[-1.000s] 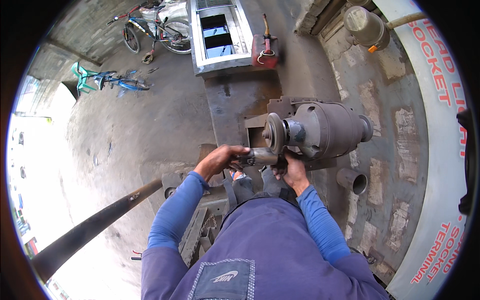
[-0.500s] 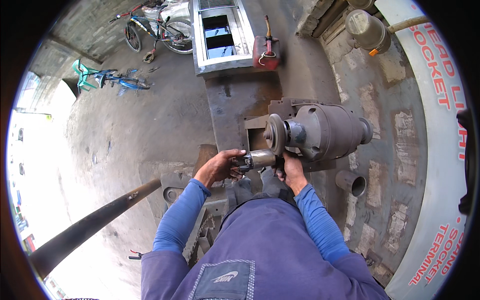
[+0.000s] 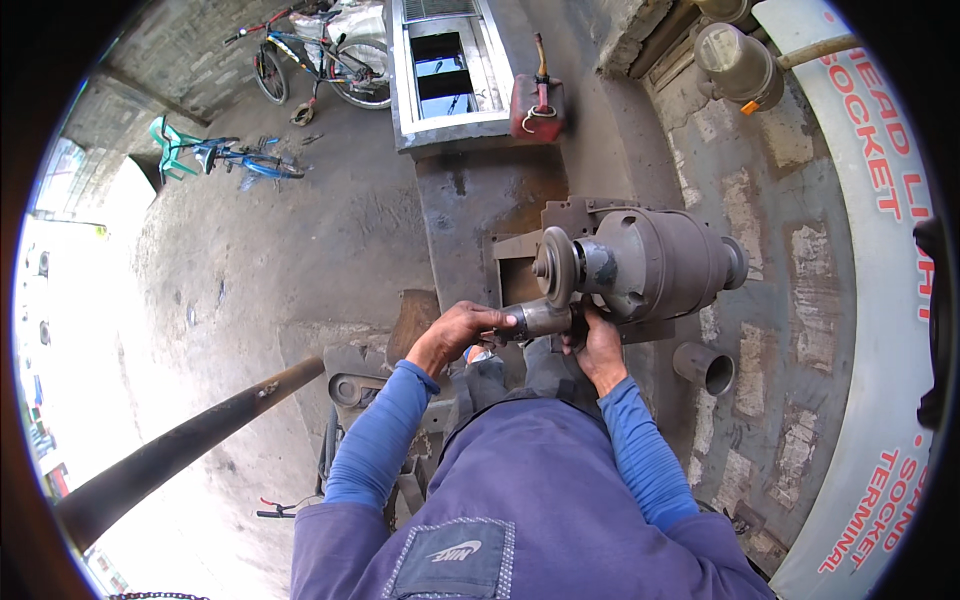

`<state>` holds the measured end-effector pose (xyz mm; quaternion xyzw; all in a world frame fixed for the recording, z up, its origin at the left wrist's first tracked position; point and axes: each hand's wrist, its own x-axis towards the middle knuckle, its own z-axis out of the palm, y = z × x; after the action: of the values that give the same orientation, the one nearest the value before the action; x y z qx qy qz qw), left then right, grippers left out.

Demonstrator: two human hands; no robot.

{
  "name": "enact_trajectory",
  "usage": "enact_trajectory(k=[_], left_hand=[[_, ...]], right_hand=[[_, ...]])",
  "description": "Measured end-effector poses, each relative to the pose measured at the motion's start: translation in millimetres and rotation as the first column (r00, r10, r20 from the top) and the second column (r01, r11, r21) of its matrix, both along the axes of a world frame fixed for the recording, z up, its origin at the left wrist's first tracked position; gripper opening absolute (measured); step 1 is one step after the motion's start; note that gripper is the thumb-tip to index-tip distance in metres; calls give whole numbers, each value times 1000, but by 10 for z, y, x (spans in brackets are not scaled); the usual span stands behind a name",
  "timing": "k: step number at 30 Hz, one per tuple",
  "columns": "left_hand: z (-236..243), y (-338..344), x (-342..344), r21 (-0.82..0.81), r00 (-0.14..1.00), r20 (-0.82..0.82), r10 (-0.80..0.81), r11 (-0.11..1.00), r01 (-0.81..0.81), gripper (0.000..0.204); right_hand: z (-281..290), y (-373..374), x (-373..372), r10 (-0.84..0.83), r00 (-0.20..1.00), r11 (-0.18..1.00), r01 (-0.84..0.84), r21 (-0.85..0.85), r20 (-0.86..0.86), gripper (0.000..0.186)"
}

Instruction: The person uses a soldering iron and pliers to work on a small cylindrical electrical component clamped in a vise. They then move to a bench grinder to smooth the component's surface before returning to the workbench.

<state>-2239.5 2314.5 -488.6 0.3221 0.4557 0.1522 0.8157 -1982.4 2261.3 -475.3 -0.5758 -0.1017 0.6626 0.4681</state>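
Note:
A cylindrical metal motor part (image 3: 545,318), shiny in the middle and dark at its ends, lies level between my hands. My left hand (image 3: 455,338) is closed around its left end, thumb on top. Around the right end, my right hand (image 3: 600,355) is closed too; some of its fingers are hidden under the part. Just above the part is the round wheel (image 3: 556,268) of a grey bench grinder (image 3: 660,265). The part sits right against the wheel's lower edge, but I cannot tell whether they touch.
An upright open pipe (image 3: 705,368) stands right of the grinder. Beyond it are a red jug (image 3: 538,108) and a white-framed panel (image 3: 455,70). A long dark pole (image 3: 190,450) slants in from the left. Bicycles (image 3: 320,65) and a green chair (image 3: 172,150) stand farther off.
The part has shifted right and turned about its length, so the dark fittings at its left end no longer face up. My left hand has moved right with it, its grip altered.

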Motion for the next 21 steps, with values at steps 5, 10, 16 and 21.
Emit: enact_trajectory(k=[5, 10, 16, 21], left_hand=[[185, -14, -85, 198, 980, -187, -72, 974, 110, 64], [386, -38, -50, 366, 959, -252, -133, 904, 221, 69], [456, -254, 122, 553, 877, -412, -246, 698, 456, 75], [443, -444, 184, 631, 908, -388, -157, 673, 386, 73]], right_hand=[[-35, -48, 18, -3, 1000, 998, 2, 66, 3, 33], [76, -162, 73, 34, 999, 985, -39, 165, 35, 35], [475, -374, 110, 220, 841, 903, -367, 222, 494, 34], [661, -437, 98, 242, 825, 861, -425, 278, 510, 33]])
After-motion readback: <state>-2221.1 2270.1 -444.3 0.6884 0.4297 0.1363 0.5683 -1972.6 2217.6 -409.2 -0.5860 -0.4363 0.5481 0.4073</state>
